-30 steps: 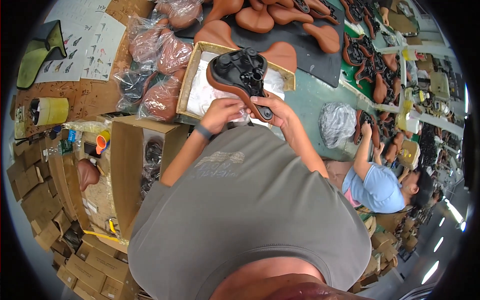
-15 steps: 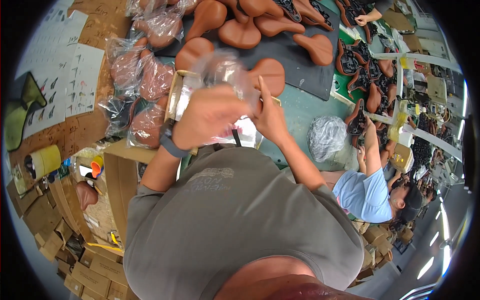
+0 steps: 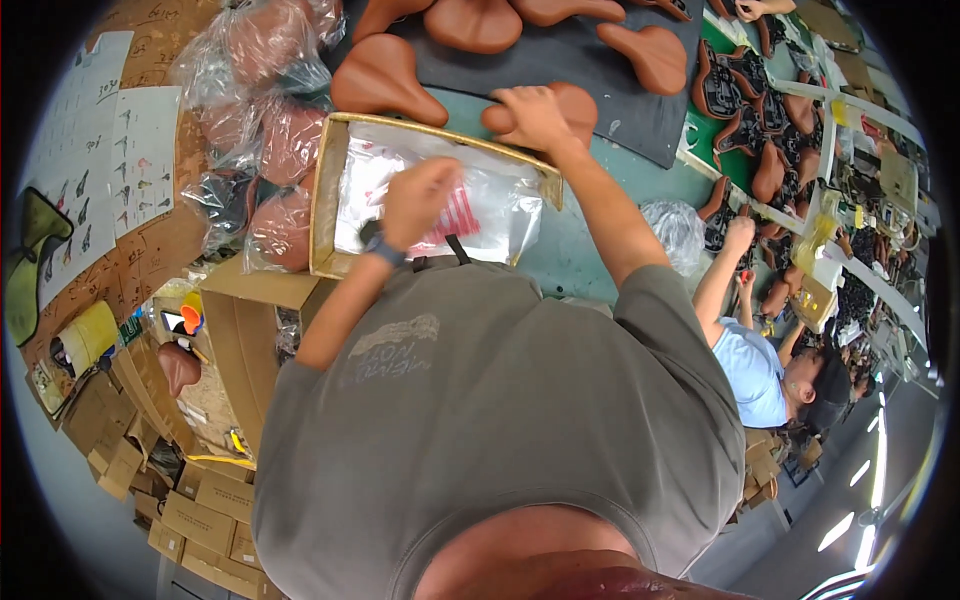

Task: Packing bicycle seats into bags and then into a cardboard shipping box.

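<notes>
A clear plastic bag (image 3: 470,200) with red print lies inside a shallow cardboard box (image 3: 325,200) on the green worktop (image 3: 570,250), filling most of the box's floor. The left hand (image 3: 420,195) rests on top of the bag near the middle of the box, fingers curled down onto the plastic; whether it pinches the film cannot be told. The right hand (image 3: 530,115) sits at the box's far rim, fingers bent over a brown bicycle saddle (image 3: 575,100) that lies just beyond that rim, partly covered by the hand.

Beyond the box, more brown saddles (image 3: 475,25) lie on a dark mat (image 3: 600,85). Left of the box, a heap of bagged saddles (image 3: 265,130) in clear wrap reaches up to the box's left wall. Nearer than the box and below its left corner stands an open carton (image 3: 240,340). Right of the box, well apart, a seated person in a light blue shirt (image 3: 750,365) raises a hand toward other saddles.
</notes>
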